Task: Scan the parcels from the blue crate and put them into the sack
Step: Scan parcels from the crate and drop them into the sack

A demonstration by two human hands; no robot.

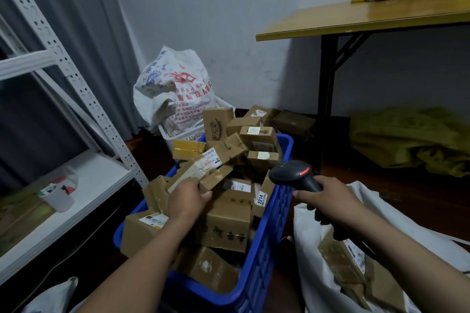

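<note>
Left hand point(187, 198) grips a parcel point(201, 173) in the blue crate point(267, 249); right hand point(328, 195) holds scanner point(295, 173).

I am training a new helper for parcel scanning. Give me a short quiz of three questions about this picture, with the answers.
1. True or false: the right hand holds the scanner.
2. Where is the parcel that the left hand grips? A) on the white shelf B) in the blue crate C) on the wooden table
3. Fill in: a labelled box already lies in the white ____.

Key: 1 true; 2 B; 3 sack.
</note>
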